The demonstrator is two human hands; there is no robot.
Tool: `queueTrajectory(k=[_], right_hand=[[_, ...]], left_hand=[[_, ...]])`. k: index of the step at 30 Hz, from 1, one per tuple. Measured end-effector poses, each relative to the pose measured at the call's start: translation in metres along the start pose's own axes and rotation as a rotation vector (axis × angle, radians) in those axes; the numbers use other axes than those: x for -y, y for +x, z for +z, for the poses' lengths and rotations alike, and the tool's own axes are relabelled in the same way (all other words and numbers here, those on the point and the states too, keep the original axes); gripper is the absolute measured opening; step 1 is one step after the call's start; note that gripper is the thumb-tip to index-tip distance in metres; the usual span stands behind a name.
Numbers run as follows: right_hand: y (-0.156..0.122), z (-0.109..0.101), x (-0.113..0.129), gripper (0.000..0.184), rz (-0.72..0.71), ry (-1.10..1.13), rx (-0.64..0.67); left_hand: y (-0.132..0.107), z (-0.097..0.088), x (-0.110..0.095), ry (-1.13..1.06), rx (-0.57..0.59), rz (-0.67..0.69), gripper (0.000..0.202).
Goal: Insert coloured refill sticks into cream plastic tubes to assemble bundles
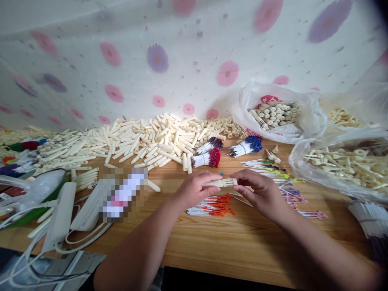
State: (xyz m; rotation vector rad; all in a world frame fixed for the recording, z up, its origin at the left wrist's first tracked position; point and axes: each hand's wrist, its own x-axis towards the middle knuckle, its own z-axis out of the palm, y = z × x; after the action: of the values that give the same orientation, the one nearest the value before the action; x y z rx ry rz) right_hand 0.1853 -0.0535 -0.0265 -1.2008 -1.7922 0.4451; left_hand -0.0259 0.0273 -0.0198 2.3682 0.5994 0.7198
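Head: left hand [194,188] fingers grip cream barrel [223,183], right hand [263,192] fingers pinch slotted end; 2 holds probably steady it. Orange-tipped sticks [212,205] sit near, likely for reach.

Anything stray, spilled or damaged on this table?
One cream tube lies apart from the tube pile, and a few small cream parts sit loose outside the plastic bag of similar-looking pieces; both look like minor strays. The slotted piece in the left hand looks intact. No obvious damage.
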Motion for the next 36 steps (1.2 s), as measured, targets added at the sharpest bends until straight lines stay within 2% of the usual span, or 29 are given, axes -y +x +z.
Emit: queueTrajectory(k=[5,9,13,15,17,20,22,26,30,33,36], right_hand=[[0.001,0.001,-0.001,0.017,0.058,0.05,0.039],[-0.001,0.001,-0.003,0.018,0.123,0.147,0.054],[-0.003,-0.007,-0.004,0.016,0.116,0.145,0.041],[-0.004,-0.012,-0.003,0.016,0.105,0.107,0.083],[-0.005,-0.014,0.0,0.024,0.093,0.128,0.094],[-0.007,-0.008,0.006,0.043,0.086,0.33,-0.102],[-0.008,-0.001,0.009,0.051,0.098,0.439,-0.208],[-0.007,0.009,0.003,0.058,0.062,0.496,-0.189],[-0.004,0.014,-0.005,0.061,0.033,0.502,-0.181],[-0.004,0.017,-0.001,0.066,0.008,0.409,-0.201],[-0.003,0.02,0.005,0.069,0.057,0.316,-0.168]], left_hand=[[0.0,0.005,-0.004,0.091,0.011,0.01,0.026],[-0.002,0.011,-0.009,0.108,-0.065,0.017,0.026],[-0.003,0.01,-0.017,0.116,-0.11,0.021,0.026],[-0.002,0.008,-0.02,0.115,-0.075,0.019,0.026],[-0.002,0.009,-0.025,0.12,-0.021,0.012,0.024],[-0.002,0.02,-0.034,0.139,0.078,0.025,0.021],[-0.003,0.032,-0.04,0.156,0.151,0.049,0.026],[-0.005,0.046,-0.048,0.201,0.188,0.049,0.034],[-0.008,0.044,-0.048,0.182,0.18,0.072,0.031],[-0.009,0.04,-0.044,0.162,0.177,0.058,0.026],[-0.007,0.04,-0.038,0.156,0.195,0.051,0.022]])
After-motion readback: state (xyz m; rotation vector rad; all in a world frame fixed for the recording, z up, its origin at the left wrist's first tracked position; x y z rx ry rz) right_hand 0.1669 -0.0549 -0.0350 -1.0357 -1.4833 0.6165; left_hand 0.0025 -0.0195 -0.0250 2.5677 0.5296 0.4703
